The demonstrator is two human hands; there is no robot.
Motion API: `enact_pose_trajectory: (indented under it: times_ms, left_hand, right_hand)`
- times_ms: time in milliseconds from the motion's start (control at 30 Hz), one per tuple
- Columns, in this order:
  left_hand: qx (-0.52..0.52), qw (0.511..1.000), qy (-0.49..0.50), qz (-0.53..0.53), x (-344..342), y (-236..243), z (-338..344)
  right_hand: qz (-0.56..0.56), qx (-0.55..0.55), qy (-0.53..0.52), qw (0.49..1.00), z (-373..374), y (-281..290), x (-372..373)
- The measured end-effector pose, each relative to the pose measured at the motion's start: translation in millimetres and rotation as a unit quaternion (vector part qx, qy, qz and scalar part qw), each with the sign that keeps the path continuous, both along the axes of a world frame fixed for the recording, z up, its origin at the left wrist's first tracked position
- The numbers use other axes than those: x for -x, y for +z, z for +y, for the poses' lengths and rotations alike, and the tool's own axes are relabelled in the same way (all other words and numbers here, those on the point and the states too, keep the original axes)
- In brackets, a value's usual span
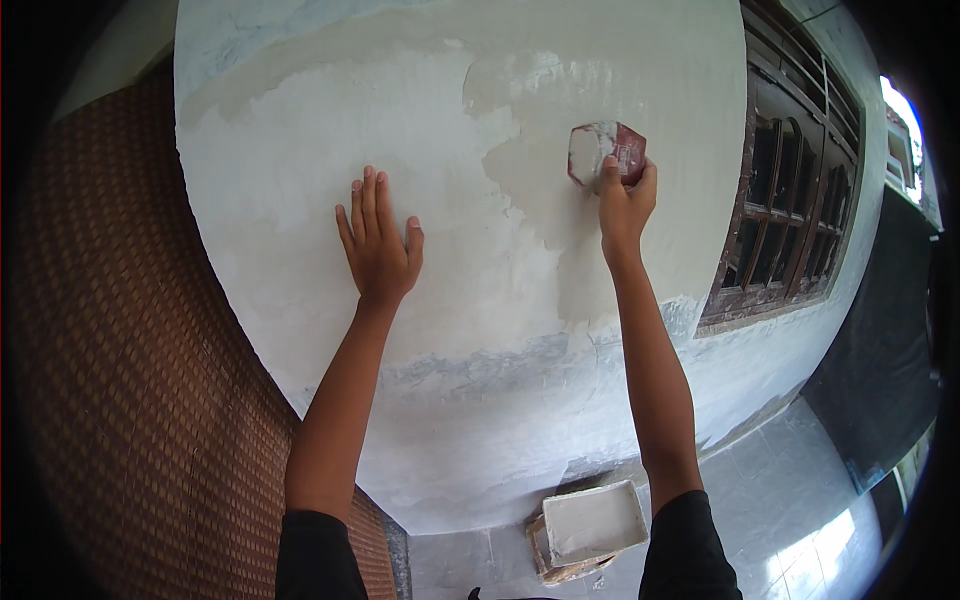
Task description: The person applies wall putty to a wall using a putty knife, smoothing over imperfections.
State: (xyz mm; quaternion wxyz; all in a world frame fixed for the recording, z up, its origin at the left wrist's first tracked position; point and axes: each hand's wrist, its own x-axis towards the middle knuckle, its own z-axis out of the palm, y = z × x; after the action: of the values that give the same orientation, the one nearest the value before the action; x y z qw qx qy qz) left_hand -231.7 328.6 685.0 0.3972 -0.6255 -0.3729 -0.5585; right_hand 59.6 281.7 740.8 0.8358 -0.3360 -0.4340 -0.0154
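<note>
My left hand (382,245) lies flat against the pale wall (450,280), fingers stretched upward and thumb apart, holding nothing. Higher up and to the right, my right hand (628,205) grips a plastering scraper (630,152), a flat dark-red piece with cut corners. White filler smears cover much of its left side. My thumb presses on its near face, and the other fingers are mostly hidden behind it. The scraper is against or very close to the wall. Around it the coating is greyish beige, with a ragged edge against whiter filler to the left.
A rectangular tub of white filler (597,522) rests on a box (545,560) on the grey tiled floor (740,500). A brown woven panel (170,370) stands along the left. To the right is a dark wooden window (785,210), with a black sheet (870,340) beyond it.
</note>
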Motion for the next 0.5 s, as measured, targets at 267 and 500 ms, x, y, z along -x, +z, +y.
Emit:
enact_pose_trajectory:
  times_ms: [267,500]
  left_hand:
    - [-0.003,1.000,0.007,0.005,5,1,0]
    - [-0.003,1.000,0.009,0.001,-1,0,1]
  right_hand:
    - [-0.345,-0.014,-0.139,0.928,-15,-21,35]
    - [0.080,-0.002,-0.020,0.997,-10,1,-20]
